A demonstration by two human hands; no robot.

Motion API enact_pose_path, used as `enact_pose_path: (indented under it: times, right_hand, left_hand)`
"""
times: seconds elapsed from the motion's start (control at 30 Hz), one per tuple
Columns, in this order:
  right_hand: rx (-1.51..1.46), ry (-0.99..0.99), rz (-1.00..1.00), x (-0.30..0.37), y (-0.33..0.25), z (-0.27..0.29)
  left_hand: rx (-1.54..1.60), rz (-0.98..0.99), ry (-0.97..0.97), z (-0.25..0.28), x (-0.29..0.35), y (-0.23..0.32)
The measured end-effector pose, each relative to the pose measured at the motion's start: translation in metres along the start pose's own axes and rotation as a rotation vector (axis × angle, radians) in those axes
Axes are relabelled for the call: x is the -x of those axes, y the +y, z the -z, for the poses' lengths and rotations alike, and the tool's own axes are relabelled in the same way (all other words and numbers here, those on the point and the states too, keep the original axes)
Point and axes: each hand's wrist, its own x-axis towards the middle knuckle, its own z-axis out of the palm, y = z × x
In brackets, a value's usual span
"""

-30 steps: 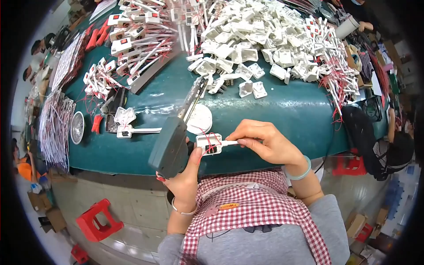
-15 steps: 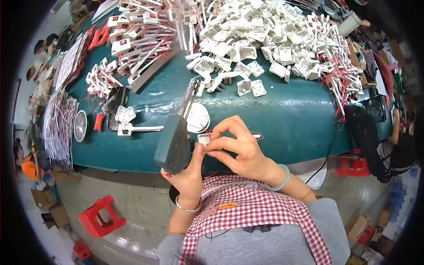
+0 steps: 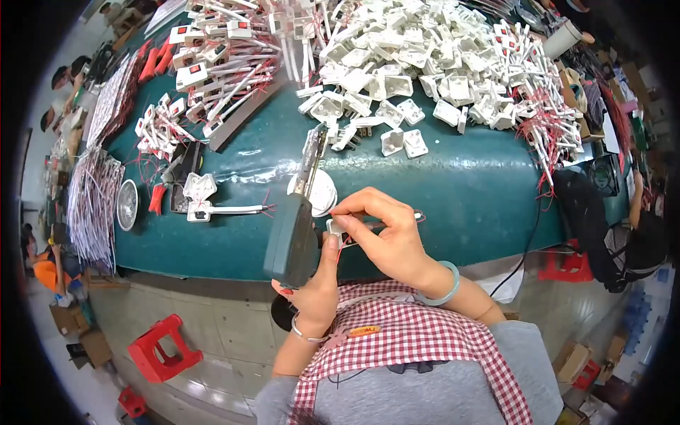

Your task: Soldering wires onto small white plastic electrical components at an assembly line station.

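My left hand (image 3: pixel 316 297) is closed round a dark green gun-shaped tool (image 3: pixel 289 241), whose long metal front reaches away over the table; its exact kind is hard to tell. The left thumb also presses against a small white plastic housing (image 3: pixel 336 228). Above that housing my right hand (image 3: pixel 389 230) pinches a thin red wire (image 3: pixel 333 211) between thumb and forefinger. A white cord with red wire ends (image 3: pixel 419 216) shows beyond the right hand. Past the tool lies a round white disc (image 3: pixel 322 193). To the left rests an opened white housing (image 3: pixel 200 210) with a white cord.
A big heap of white plastic housings (image 3: pixel 404 42) covers the far middle. Corded housings with red switches (image 3: pixel 234 64) stack at far left, and more corded pieces (image 3: pixel 542 106) lie right. A metal bowl (image 3: pixel 127 205) stands at the left edge. A red stool (image 3: pixel 165 348) is on the floor.
My left hand and the green tool have shifted slightly right, and the tool stands more upright in view. My right fingertips have drawn together on the red wire above the housing.
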Motion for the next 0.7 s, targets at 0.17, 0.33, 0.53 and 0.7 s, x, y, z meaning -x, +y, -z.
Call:
enact_pose_path:
  times: [0.17,0.33,0.53,0.7]
  right_hand:
    - [0.084,0.049,0.067,-0.003,0.002,0.0]
    - [0.197,-0.128,-0.002,-0.012,-0.001,0.016]
    - [0.341,-0.169,0.1,-0.026,-0.001,0.025]
    - [0.412,-0.229,0.102,-0.038,-0.004,0.026]
  left_hand:
    - [-0.007,-0.002,0.049,-0.005,-0.001,-0.007]
    - [0.071,0.067,0.1,-0.003,-0.019,-0.008]
    - [-0.084,-0.007,0.109,0.001,-0.045,-0.019]
    - [-0.091,0.05,0.062,0.004,-0.058,-0.022]
